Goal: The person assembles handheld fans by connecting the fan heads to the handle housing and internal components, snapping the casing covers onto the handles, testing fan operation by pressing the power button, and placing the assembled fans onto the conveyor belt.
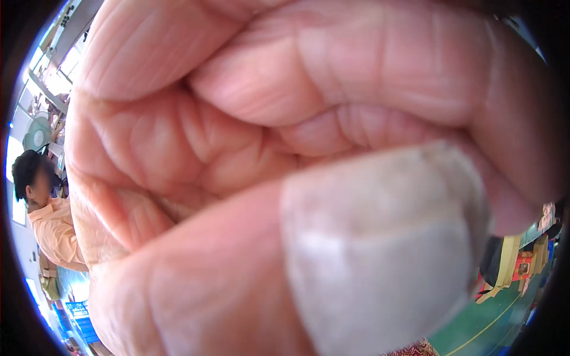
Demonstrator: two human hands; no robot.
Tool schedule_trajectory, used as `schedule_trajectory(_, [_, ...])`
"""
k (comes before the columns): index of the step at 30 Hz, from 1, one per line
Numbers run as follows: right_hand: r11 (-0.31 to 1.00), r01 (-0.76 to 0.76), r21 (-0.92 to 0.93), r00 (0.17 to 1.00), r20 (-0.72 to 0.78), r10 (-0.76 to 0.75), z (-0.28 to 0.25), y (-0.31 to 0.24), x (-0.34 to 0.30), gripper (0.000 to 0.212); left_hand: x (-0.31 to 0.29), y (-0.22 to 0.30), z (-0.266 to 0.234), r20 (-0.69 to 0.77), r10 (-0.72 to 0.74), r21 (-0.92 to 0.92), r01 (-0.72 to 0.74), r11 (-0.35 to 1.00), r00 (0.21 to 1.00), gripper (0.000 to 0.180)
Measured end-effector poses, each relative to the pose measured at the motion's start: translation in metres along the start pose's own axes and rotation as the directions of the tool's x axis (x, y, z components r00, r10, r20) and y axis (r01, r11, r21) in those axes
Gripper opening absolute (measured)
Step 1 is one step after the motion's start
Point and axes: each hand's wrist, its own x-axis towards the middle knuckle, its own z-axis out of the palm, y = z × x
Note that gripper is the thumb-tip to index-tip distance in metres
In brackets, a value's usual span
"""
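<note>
Thumb (pixel 231 267) lies below curled fingers (pixel 368 65), its long axis running rightward and slightly upward, with a pale wrap (pixel 380 267) around its tip, on the hand's (pixel 267 157) lower right. Palm toward the camera, this hand is too near to tell left from right; whether its digits meet or pinch anything cannot be told. Beyond, leftward, are a co-worker (pixel 54 234) and a blue crate (pixel 81 320).

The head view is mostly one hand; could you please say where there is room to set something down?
The green floor at lower right offers the only evident patch, bordered by the hand and, above, tan boards. The left rim is crowded: a person and blue crates. The hand hides most else.
</note>
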Motion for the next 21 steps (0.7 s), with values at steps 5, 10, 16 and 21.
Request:
schedule_trajectory(5, [1.0, 0.003, -0.01, 0.999, -0.052, -0.003, -0.003, -0.002, -0.007, 0.035, -0.013, 0.005, 0.008, 0.039, -0.068, -0.076, 0.07, 0.995, 0.997, 0.061])
schedule_trajectory(10, [0.999, 0.034, -0.005, 0.999, 0.009, -0.034, -0.002, 0.001, -0.004, 0.034, -0.016, 0.008, 0.004, 0.064, -0.076, -0.101, 0.082, 0.991, 0.995, 0.057])
schedule_trajectory(16, [0.999, 0.04, -0.032, 0.999, -0.035, -0.041, -0.001, -0.007, -0.004, 0.037, -0.029, -0.004, 0.031, -0.039, -0.127, -0.274, 0.112, 0.955, 0.991, 0.05])
schedule_trajectory(21, [0.997, 0.077, -0.027, 0.996, -0.038, -0.078, 0.005, -0.007, -0.003, 0.037, -0.102, -0.065, 0.063, -0.023, -0.431, 0.138, 0.43, 0.892, 0.902, 0.032])
